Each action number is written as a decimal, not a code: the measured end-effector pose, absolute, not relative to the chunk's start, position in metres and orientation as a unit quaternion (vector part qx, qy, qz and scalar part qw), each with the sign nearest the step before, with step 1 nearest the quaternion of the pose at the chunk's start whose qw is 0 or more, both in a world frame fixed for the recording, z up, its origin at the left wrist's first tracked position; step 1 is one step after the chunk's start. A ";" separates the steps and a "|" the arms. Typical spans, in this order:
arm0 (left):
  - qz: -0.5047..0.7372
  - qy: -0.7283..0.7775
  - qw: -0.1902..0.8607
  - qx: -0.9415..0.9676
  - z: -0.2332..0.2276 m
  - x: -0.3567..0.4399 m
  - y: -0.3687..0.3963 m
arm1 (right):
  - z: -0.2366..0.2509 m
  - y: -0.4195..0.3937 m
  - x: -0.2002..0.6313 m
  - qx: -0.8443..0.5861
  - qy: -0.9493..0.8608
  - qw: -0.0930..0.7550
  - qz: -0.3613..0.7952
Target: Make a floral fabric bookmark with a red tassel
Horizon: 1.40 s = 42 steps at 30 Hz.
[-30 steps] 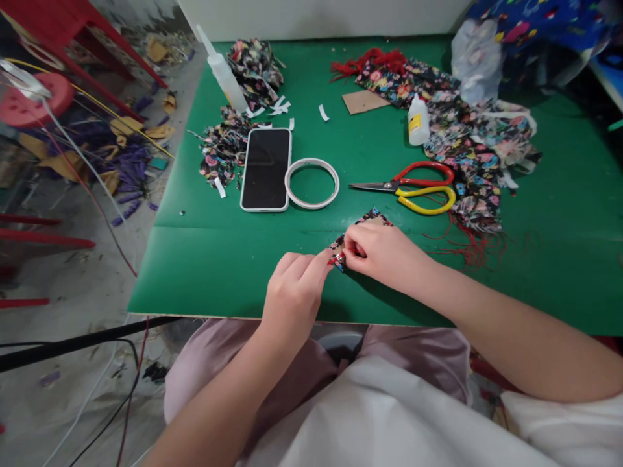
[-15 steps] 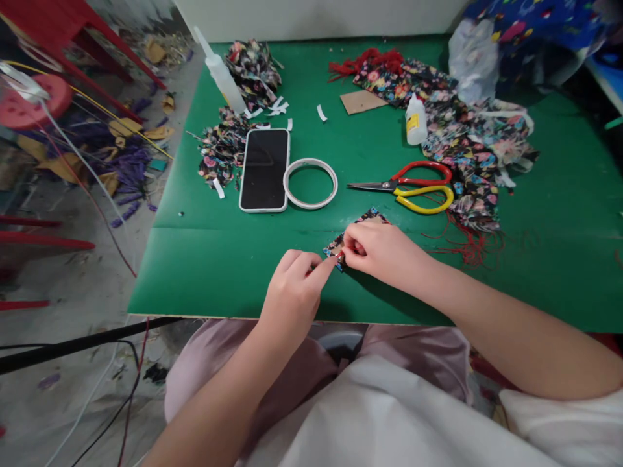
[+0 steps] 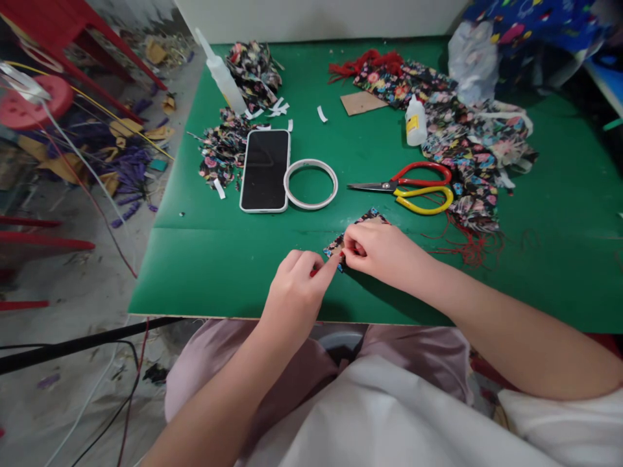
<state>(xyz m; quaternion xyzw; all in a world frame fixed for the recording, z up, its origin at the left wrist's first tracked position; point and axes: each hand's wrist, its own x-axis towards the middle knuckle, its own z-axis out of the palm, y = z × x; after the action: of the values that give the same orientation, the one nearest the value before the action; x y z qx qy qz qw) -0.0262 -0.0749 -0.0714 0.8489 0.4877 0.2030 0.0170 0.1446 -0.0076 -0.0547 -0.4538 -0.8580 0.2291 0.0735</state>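
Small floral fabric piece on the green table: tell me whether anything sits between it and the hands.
Nothing visible: the left hand and right hand both pinch the small floral fabric piece directly.

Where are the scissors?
The scissors lie on the green table, right of the white ring, beside the flowery cloth pile.

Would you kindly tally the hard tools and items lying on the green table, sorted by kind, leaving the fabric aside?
Glue bottles: 2, one tall and one small
Scissors: 1
Phones: 1
Tape rings: 1
Cardboard pieces: 1
Total: 6
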 end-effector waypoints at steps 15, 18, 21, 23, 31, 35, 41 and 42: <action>0.182 0.489 0.019 0.853 -0.069 -0.022 -0.075 | -0.054 -0.007 0.145 -0.462 -0.851 0.076 0.238; 0.182 0.490 0.020 0.852 -0.069 -0.022 -0.075 | -0.054 -0.006 0.144 -0.467 -0.850 0.073 0.235; 0.178 0.492 0.023 0.852 -0.069 -0.022 -0.075 | -0.054 -0.006 0.143 -0.469 -0.849 0.072 0.231; 0.177 0.495 0.023 0.851 -0.069 -0.022 -0.075 | -0.054 -0.007 0.143 -0.471 -0.849 0.070 0.230; 0.163 0.501 0.028 0.850 -0.068 -0.022 -0.075 | -0.051 -0.007 0.146 -0.485 -0.842 0.058 0.231; 0.170 0.501 0.027 0.848 -0.069 -0.022 -0.075 | -0.051 -0.004 0.147 -0.490 -0.835 0.061 0.241; 0.177 0.500 0.027 0.847 -0.070 -0.022 -0.075 | -0.053 -0.003 0.150 -0.486 -0.838 0.064 0.240; 0.178 0.499 0.027 0.848 -0.070 -0.022 -0.075 | -0.053 -0.003 0.150 -0.486 -0.838 0.064 0.240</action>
<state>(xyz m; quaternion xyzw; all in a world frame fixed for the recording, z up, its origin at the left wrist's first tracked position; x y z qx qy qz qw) -0.0223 -0.0755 -0.0696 0.8476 0.4992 0.1777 0.0269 0.1498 -0.0028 -0.0528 -0.4862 -0.8379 0.2396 0.0640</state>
